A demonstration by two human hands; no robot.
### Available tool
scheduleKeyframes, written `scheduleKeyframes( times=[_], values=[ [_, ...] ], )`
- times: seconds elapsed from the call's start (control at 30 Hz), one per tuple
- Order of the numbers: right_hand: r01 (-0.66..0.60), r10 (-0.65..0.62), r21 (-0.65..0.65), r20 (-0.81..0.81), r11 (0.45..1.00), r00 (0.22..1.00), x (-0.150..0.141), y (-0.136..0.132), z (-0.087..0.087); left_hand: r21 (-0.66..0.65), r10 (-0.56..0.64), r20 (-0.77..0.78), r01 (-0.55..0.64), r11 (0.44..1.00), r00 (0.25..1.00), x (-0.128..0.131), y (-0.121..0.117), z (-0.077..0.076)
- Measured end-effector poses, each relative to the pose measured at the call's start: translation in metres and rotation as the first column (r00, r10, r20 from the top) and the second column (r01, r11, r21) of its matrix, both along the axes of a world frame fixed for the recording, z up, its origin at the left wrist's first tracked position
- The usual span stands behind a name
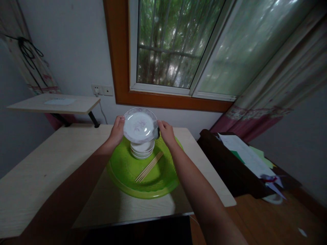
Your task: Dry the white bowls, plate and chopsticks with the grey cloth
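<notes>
A white plate (139, 126) with a pale floral pattern is held up, tilted toward me, over the far part of a green basin (122, 183). My left hand (118, 128) is closed on its left rim, and my right hand (166, 131) grips the right rim. Just below the plate, a stack of several small white bowls (142, 153) stands in the basin, its top partly covered by the plate. Several light wooden chopsticks (149, 167) lie side by side in front of the bowls. Something dark, which I cannot make out, shows beside my right fingers.
The basin rests on a light wooden table (84, 149). A raised shelf (61, 103) with a paper on it stands at the back left. Behind are a wall socket (102, 90) and a window. To the right, papers (245, 153) lie on a dark brown piece of furniture (224, 166).
</notes>
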State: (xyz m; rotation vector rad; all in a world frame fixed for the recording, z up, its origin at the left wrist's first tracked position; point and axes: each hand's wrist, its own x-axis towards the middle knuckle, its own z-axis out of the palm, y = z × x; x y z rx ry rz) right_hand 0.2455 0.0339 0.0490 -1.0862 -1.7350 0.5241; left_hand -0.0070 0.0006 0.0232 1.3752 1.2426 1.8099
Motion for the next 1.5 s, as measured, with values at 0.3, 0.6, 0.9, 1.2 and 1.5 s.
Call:
scheduleKeyframes(
  times=[0.3, 0.6, 0.9, 1.2, 1.5],
  values=[
    [-0.388, 0.262, -0.375, -0.346, 0.842, 0.901, -0.004, 0.000, -0.015, 0.007, -0.021, 0.016, 0.021, 1.000, 1.000, 0.005, -0.006, 0.005],
    [-0.404, 0.209, -0.389, -0.455, 0.828, 0.865, -0.007, 0.007, -0.016, 0.004, -0.137, 0.101, 0.137, 0.990, 0.985, 0.008, -0.002, 0.006],
    [-0.086, 0.068, -0.127, -0.147, 0.988, 0.987, -0.011, 0.002, 0.007, -0.137, -0.242, 0.222, 0.276, 0.951, 0.945, -0.001, -0.006, 0.021],
    [0.068, -0.151, 0.349, 0.218, 0.935, 0.964, 0.000, -0.025, 0.033, 0.113, -0.105, 0.364, 0.068, 0.991, 0.925, 0.016, -0.054, 0.052],
    [-0.196, -0.292, 0.591, 0.627, 0.783, 0.722, 0.007, -0.053, 0.026, 0.038, -0.394, 0.693, 0.515, 0.857, 0.604, 0.058, -0.092, 0.069]
  ],
)
